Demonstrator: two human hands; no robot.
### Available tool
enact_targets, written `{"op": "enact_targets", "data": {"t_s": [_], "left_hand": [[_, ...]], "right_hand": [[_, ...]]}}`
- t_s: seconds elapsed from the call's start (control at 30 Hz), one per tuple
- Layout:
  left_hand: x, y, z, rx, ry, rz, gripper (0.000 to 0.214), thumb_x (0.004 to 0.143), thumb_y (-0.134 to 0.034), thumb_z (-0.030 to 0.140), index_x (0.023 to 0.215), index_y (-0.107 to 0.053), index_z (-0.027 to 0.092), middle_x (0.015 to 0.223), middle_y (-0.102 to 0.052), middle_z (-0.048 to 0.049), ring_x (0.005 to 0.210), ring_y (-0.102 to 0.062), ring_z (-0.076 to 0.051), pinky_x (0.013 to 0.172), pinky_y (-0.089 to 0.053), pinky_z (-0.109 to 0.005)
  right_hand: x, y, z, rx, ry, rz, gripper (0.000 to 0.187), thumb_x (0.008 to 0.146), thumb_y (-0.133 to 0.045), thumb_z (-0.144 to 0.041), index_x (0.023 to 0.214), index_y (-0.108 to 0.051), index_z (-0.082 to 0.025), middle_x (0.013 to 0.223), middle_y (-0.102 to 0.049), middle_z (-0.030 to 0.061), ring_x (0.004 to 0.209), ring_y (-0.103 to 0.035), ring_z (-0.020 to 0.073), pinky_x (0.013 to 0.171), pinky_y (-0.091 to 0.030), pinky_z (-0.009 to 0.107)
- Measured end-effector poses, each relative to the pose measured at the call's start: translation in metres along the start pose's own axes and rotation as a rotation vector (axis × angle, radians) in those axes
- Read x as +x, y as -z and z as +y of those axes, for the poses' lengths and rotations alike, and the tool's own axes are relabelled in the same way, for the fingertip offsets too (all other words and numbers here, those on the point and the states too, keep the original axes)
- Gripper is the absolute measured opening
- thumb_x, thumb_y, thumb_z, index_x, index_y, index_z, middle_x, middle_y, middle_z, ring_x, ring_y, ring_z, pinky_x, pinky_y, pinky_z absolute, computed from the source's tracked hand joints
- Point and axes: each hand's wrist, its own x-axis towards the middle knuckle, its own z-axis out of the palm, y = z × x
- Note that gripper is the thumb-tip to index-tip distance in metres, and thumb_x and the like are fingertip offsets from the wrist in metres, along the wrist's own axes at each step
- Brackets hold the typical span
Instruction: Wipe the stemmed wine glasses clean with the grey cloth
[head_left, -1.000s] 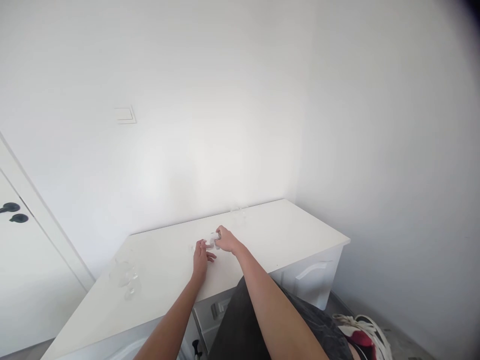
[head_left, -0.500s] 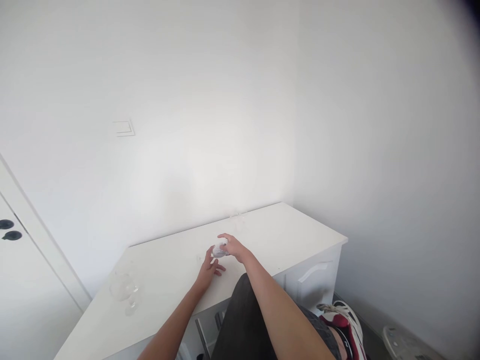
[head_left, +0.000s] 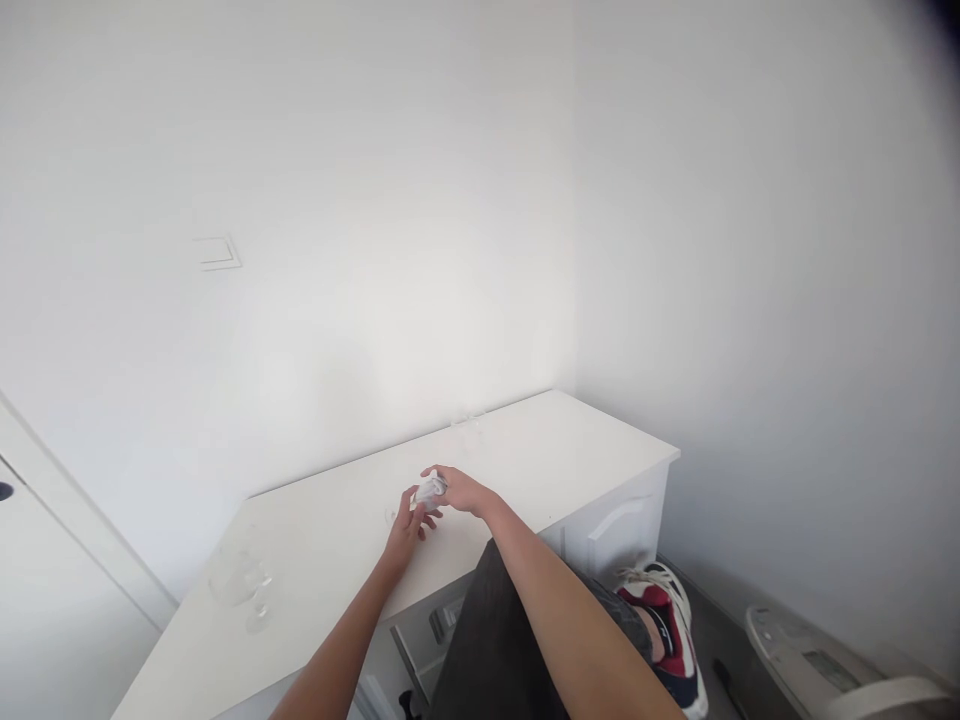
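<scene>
Your right hand (head_left: 461,492) clasps a small clear glass (head_left: 430,490) just above the white desk (head_left: 330,545); your left hand (head_left: 405,525) meets it from 7 o'clock, its hold unclear. Likely light, slick, breakable: grasp it round the sides.

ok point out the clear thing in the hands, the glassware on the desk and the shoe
clear thing (head_left: 430,490): head view, its visible middle
glassware (head_left: 238,580): head view, rounded bowl
shoe (head_left: 664,615): head view, its upper

No readable text, labels, brands or numbers on anything in view.
</scene>
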Motion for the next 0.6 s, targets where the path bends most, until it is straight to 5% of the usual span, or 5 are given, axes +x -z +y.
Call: {"op": "enact_targets", "data": {"t_s": [0.1, 0.23, 0.4, 0.5, 0.6], "left_hand": [[0.002, 0.000, -0.004, 0.016, -0.031, -0.017, 0.072, 0.098, -0.055, 0.068, 0.149, -0.029, 0.024, 0.109, -0.074, -0.0099, 0.084, -0.069, -0.019, 0.066, -0.052, -0.030], [0.004, 0.004, -0.009, 0.023, -0.027, 0.021, 0.065, 0.095, -0.059, 0.068, 0.139, -0.044, 0.022, 0.098, -0.072, -0.0065, 0.083, -0.069, -0.020, 0.066, -0.054, -0.032], [0.001, 0.008, -0.011, -0.103, -0.017, 0.157, 0.057, 0.098, -0.049, 0.075, 0.108, -0.056, 0.020, 0.089, -0.070, -0.0062, 0.077, -0.066, -0.019, 0.061, -0.053, -0.031], [-0.002, 0.008, -0.008, -0.143, -0.006, 0.133, 0.056, 0.102, -0.041, 0.073, 0.111, -0.054, 0.020, 0.086, -0.069, -0.0042, 0.069, -0.063, -0.015, 0.061, -0.052, -0.028], [-0.003, 0.006, -0.001, -0.149, 0.011, 0.109, 0.059, 0.100, -0.046, 0.073, 0.135, -0.040, 0.026, 0.090, -0.068, -0.0009, 0.066, -0.064, -0.015, 0.056, -0.051, -0.027]], "right_hand": [[-0.002, 0.005, 0.000, 0.048, -0.056, 0.019, 0.050, 0.084, -0.068, -0.019, 0.133, -0.061, -0.024, 0.108, -0.068, 0.0045, 0.089, -0.065, 0.0164, 0.077, -0.051, 0.028], [-0.003, -0.001, -0.006, 0.076, -0.115, 0.038, 0.047, 0.090, -0.065, -0.030, 0.135, -0.057, -0.025, 0.118, -0.069, 0.0072, 0.093, -0.069, 0.0176, 0.078, -0.055, 0.030], [-0.005, -0.023, -0.021, -0.146, 0.083, -0.006, 0.062, 0.082, -0.075, -0.024, 0.141, -0.059, -0.032, 0.083, -0.069, -0.0034, 0.085, -0.066, 0.0179, 0.080, -0.050, 0.029], [-0.001, -0.036, -0.026, -0.081, 0.003, 0.138, 0.040, 0.088, -0.072, -0.033, 0.127, -0.068, -0.031, 0.084, -0.069, -0.0018, 0.082, -0.066, 0.0187, 0.079, -0.051, 0.030], [0.008, -0.045, -0.022, 0.079, -0.189, 0.339, 0.023, 0.096, -0.059, -0.039, 0.111, -0.069, -0.024, 0.101, -0.071, 0.0073, 0.088, -0.067, 0.0213, 0.074, -0.053, 0.032]]}}
